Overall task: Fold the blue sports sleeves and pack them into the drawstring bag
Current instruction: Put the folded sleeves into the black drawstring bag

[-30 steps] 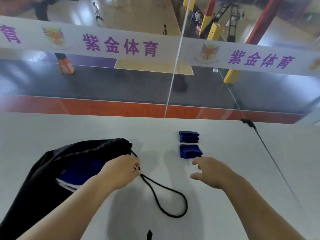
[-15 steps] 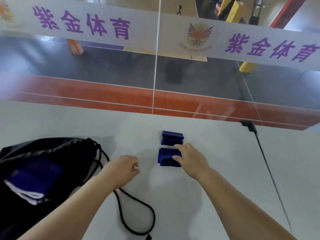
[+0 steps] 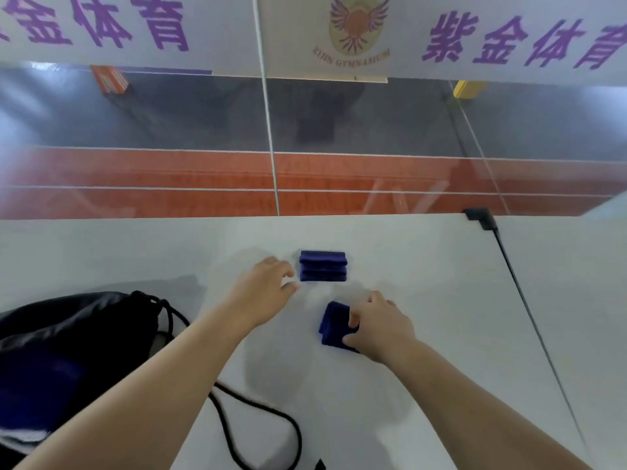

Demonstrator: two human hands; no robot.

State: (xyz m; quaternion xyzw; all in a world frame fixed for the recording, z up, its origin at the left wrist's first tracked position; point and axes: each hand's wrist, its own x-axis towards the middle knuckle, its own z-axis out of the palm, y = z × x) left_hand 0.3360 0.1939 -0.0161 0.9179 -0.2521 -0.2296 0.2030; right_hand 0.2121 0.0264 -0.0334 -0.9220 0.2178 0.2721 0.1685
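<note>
Two folded blue sleeves lie on the white table. My right hand grips the nearer folded sleeve, lifted slightly and turned on its side. The farther folded sleeve rests flat near the table's middle. My left hand hovers just left of it, fingers spread and empty, thumb close to its edge. The black drawstring bag lies open at the left, with blue fabric visible inside. Its black cord loops over the table under my left forearm.
A black cable runs diagonally down the table's right side from a plug at the far edge. Beyond the table stands a glass pane with a white banner, and a sports court lies below it.
My right hand closed on the nearer sleeve and drew it toward me. My left hand let go of the bag's cord and reached forward to the farther sleeve. The view shifted right.
</note>
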